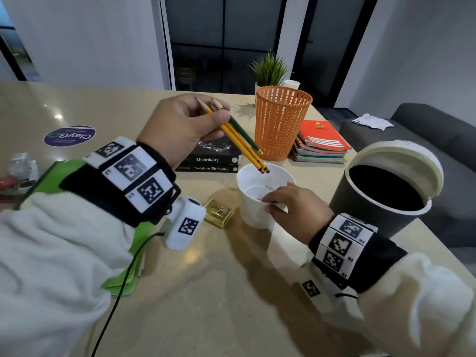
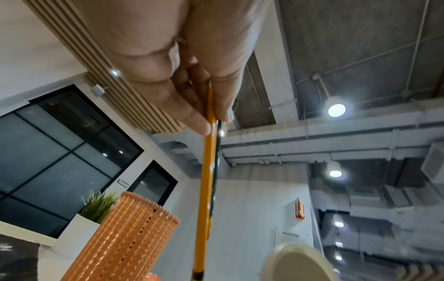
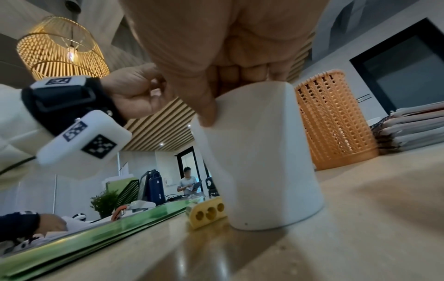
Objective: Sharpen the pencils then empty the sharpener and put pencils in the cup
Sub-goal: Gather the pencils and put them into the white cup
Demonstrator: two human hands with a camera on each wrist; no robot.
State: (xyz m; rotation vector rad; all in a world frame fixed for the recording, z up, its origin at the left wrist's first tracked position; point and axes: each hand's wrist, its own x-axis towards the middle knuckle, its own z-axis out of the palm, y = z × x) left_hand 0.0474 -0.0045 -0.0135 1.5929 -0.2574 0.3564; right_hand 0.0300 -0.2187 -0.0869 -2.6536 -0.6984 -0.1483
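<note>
Pencils (image 1: 240, 140): three in a bundle, two yellow and one green; pinched near the sharpened tips, long axis slanting down and away from the pinch, blunt ends lowest, over the cup mouth.
Left hand (image 1: 177, 127): raised above the surface; thumb and fingers (image 2: 190, 114) curled round the bundle near its upper end. In the left wrist view, shafts run straight out from the grip.
Cup (image 1: 253, 210): white, upright on the surface, directly below the low ends of the pencils; whether those ends have crossed below the rim, cannot tell.
Right hand (image 1: 293, 210): low, at the near side of the cup; thumb pressed on the outer wall, fingers (image 3: 250, 73) hooked over the rim, steadying it.
Key relation: cup lies down the pencils' own axis from the left fingers; left hand the one carrying, right hand the nearer to the cup and already on it.
Step judged: last one, pencils going in; likely calls for a short lowering along the slant, then a release.
Risk judged: slanted bundle could lever a light cup over; right grip probably guards against that.
Sharpener (image 1: 219, 212): yellow, clear-bodied, on the surface just left of the cup, below the left wrist.
Bin (image 1: 381, 199): dark, lid up, right of the right hand.
Orange basket (image 1: 280, 124): beyond the cup.
Books (image 1: 213, 161): dark stack, under the left hand.
</note>
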